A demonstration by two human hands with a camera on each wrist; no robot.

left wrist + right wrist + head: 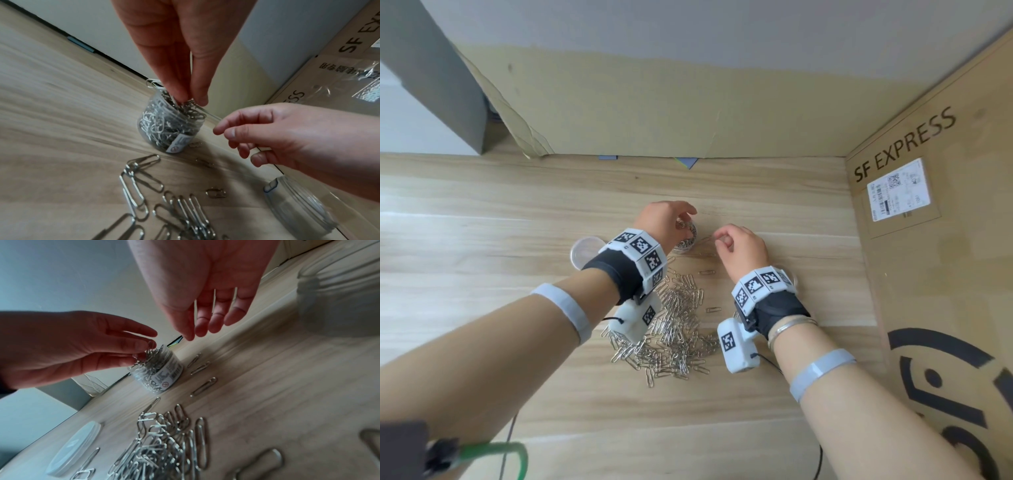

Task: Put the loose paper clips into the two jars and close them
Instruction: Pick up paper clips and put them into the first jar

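A small clear jar (164, 128) packed with silver paper clips stands open on the wooden table (482, 212). My left hand (191, 102) reaches down into its mouth and pinches a few paper clips (190, 105) between thumb and fingertips. My right hand (224, 131) hovers just right of the jar with loosely curled fingers and holds nothing. A big pile of loose paper clips (674, 325) lies nearer to me, between my wrists. A second clear jar (298, 207), with no clips showing in it, sits by my right wrist. In the head view the filled jar (688, 236) is half hidden by my left hand (683, 219).
A clear round lid (585, 253) lies left of the filled jar. Single clips (203, 386) are scattered right of it. A cardboard box (935, 240) marked SF EXPRESS walls off the right side, and cardboard (654, 113) stands along the back.
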